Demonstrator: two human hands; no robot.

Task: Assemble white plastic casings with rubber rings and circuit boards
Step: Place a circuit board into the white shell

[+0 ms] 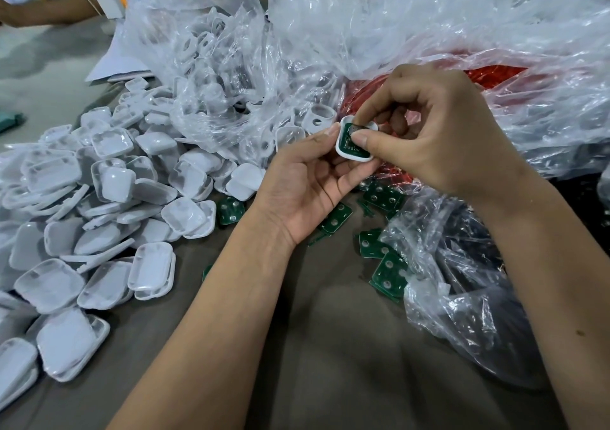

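Note:
My left hand (310,179) grips a small white plastic casing (343,152) from below, palm up, at the centre of the view. A green circuit board (349,141) sits inside that casing. My right hand (439,126) comes from above, and its thumb and index finger pinch and press on the board. Loose green circuit boards (384,197) lie on the table just under my hands. A large heap of white casings (109,205) covers the table's left side. Red rubber rings (366,93) show through a clear bag behind my hands.
Crumpled clear plastic bags (363,27) fill the back and right; one (462,281) lies by my right forearm. More white parts (211,53) sit inside a bag at the back. Another person's arm (43,7) rests at the far left. The brown table (346,347) shows in front.

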